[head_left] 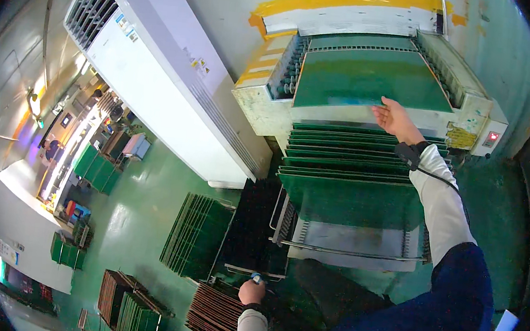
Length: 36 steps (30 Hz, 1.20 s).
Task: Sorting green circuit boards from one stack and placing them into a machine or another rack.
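Observation:
A large flat green panel (375,77) lies on the roller conveyor (294,63) ahead of me, its near edge jutting past the machine's front. My right hand (394,119) is at that edge, right of its middle, thumb on top and fingers curled beneath. Below it stands a wire rack (352,252) with several green panels (351,199) upright in a row. My left hand (251,291) is low, closed around a small blue-and-white thing that I cannot make out, near the dark rack (252,228).
A tall white air conditioner (160,66) stands left of the conveyor. Racks of green panels (197,235) and brown panels (219,314) are on the floor to my left. A control box (491,137) with a red display sits at the conveyor's right. Workbenches (68,153) are far left.

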Motion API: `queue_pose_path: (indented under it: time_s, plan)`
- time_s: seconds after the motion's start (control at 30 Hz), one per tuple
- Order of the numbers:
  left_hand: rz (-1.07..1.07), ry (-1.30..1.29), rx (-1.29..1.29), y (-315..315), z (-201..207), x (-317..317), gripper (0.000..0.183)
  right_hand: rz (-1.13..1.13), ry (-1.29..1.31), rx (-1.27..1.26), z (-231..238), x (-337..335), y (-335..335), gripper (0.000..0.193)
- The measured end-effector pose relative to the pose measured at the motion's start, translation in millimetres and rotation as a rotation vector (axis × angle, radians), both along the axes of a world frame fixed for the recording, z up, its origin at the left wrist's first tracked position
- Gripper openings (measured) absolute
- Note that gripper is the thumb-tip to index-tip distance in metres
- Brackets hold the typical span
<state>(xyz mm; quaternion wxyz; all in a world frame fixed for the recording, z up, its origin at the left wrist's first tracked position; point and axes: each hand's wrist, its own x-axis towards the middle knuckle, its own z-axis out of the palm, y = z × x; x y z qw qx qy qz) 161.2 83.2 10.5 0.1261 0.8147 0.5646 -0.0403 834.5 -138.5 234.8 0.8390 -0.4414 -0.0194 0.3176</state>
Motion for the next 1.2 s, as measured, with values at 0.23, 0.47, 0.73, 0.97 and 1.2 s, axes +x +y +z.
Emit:
queue_pose_path:
  time_s: [0.23, 0.47, 0.73, 0.97, 1.2]
  plan:
    - [-0.011, -0.02, -0.043, 2.4, -3.7, -2.4, 0.04, 0.028, -0.003, 0.012, 3.0, -0.8, 1.2, 0.04]
    - [-0.038, 0.0, -0.016, 3.2, -0.3, 2.6, 0.043, 0.152, -0.145, -0.139, 14.7, -38.8, -4.1, 0.04]
    - [-0.045, -0.039, 0.006, -2.5, 2.6, -3.1, 0.044, 0.247, -0.861, -0.593, 21.3, -165.9, -37.8, 0.03]
    - [0.038, -0.085, 0.027, -7.3, 8.2, -13.7, 0.042, 0.057, -1.834, -0.922, 17.0, -256.9, -56.8, 0.03]
    - [0.048, -0.114, 0.004, -8.9, 14.0, -20.5, 0.037, 0.003, -1.894, -1.045, -7.1, -297.3, -67.5, 0.07]
